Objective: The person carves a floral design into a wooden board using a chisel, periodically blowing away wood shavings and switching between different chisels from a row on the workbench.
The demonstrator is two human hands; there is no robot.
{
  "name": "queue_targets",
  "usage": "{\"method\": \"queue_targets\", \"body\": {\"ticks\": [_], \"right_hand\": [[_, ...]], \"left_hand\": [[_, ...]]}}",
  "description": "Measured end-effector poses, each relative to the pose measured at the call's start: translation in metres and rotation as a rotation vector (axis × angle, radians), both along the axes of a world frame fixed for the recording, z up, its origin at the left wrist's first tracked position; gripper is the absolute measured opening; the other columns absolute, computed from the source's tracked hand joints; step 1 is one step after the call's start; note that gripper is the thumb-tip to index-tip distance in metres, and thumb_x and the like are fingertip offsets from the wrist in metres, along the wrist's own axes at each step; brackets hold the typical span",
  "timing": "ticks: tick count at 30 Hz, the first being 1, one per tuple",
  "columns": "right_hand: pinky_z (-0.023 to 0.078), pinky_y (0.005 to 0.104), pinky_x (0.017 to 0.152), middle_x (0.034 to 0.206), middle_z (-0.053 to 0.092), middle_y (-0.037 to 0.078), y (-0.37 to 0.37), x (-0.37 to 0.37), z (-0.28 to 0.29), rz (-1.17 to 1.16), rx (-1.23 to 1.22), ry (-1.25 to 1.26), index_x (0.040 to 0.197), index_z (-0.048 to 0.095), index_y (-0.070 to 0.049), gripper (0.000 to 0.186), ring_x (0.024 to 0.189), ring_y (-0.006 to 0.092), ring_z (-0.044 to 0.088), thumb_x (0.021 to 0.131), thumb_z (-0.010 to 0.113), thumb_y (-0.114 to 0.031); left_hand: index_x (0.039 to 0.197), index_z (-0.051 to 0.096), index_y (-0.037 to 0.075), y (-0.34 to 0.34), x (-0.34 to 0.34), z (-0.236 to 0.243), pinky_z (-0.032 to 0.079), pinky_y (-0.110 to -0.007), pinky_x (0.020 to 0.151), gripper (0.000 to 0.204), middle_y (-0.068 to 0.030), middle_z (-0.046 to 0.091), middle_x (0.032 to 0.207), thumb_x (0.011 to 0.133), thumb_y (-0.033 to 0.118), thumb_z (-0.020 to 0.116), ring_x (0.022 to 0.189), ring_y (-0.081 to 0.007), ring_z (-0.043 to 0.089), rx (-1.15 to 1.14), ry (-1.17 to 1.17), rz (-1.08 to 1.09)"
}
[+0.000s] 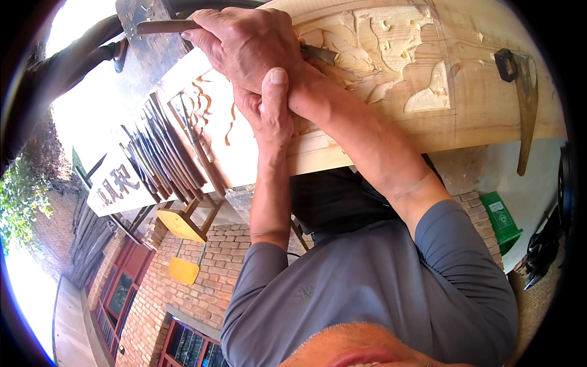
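Note:
My right hand (251, 46) is closed round a wooden-handled tool (160, 27) that sticks out to the left. A metal blade (323, 54) shows beyond the knuckles; I cannot tell if both belong to one tool. Below, my left hand (264, 113) is closed, its thumb against the right wrist and its fingers hidden. Both are over a pale wooden panel (471, 110) carved in shallow relief (385, 43), scattered with shavings. A row of chisels (159, 153) lies to the left. A black-headed tool (506, 65) with a curved wooden handle rests at the panel's right.
A person's leg and shoe (119, 55) show at the upper left. Below the bench are a yellow chair (183, 223), a second yellow seat (182, 269) and a green bin (498, 220). A lettered white board (98, 202) extends left, near stacked grey poles (88, 244) and brick walls.

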State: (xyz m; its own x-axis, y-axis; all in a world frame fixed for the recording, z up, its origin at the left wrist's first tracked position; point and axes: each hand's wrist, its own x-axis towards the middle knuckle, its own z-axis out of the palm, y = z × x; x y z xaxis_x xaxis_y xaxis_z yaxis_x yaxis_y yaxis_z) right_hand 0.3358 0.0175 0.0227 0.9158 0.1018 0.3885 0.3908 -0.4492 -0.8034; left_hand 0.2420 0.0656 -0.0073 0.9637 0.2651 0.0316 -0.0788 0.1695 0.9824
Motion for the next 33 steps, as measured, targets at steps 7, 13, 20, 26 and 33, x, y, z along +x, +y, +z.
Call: {"method": "queue_targets", "body": {"ticks": [7,13,20,26,33], "right_hand": [[0.058,0.0473,0.057,0.075,0.073,0.015,0.0,0.002,-0.002,0.023,0.082,0.011,0.093,0.067,-0.006,0.019,0.064,0.0335,0.074,0.101,0.07,-0.023],[0.057,0.048,0.057,0.074,0.072,0.016,-0.008,0.006,0.005,0.071,0.074,0.157,0.094,0.063,-0.004,0.019,0.065,0.0353,0.074,0.104,0.066,-0.02],[0.053,0.0401,0.051,0.07,0.071,0.014,-0.031,0.0,0.008,-0.058,-0.22,0.151,0.102,0.07,-0.001,0.027,0.056,0.0287,0.069,0.109,0.062,-0.027],[0.058,0.0352,0.047,0.07,0.068,0.01,-0.026,-0.045,0.011,0.281,0.115,-0.256,0.099,0.068,-0.004,0.024,0.055,0.0223,0.071,0.1,0.07,-0.028],[0.062,0.0378,0.051,0.076,0.07,0.011,-0.018,-0.048,0.002,0.437,0.086,-0.244,0.109,0.068,-0.003,0.026,0.063,0.0264,0.076,0.09,0.072,-0.021]], "left_hand": [[0.156,0.042,-0.009,0.005,-0.002,0.004,0.046,-0.04,0.116,0.081,-0.0195,0.061,0.144,0.098,0.037,0.075,0.132,-0.0268,0.061,-0.035,0.089,-0.058],[0.151,0.047,-0.01,0.004,0.001,0.019,0.049,-0.038,0.112,0.078,-0.0184,0.064,0.139,0.098,0.038,0.077,0.127,-0.0244,0.063,-0.049,0.197,-0.08],[0.145,0.052,-0.015,-0.004,0.002,0.034,0.051,-0.041,0.108,0.09,-0.0238,0.063,0.14,0.094,0.055,0.078,0.129,-0.0261,0.063,0.063,0.269,-0.208],[0.157,0.037,-0.001,-0.003,-0.079,-0.013,0.047,-0.048,0.114,0.119,-0.0202,0.054,0.148,0.082,0.083,0.075,0.134,-0.0315,0.058,0.278,0.045,0.042],[0.153,0.041,0.003,0.004,-0.092,-0.011,0.044,-0.045,0.116,0.106,-0.0107,0.051,0.146,0.089,0.082,0.07,0.135,-0.0255,0.052,-0.166,0.154,0.276]]}}
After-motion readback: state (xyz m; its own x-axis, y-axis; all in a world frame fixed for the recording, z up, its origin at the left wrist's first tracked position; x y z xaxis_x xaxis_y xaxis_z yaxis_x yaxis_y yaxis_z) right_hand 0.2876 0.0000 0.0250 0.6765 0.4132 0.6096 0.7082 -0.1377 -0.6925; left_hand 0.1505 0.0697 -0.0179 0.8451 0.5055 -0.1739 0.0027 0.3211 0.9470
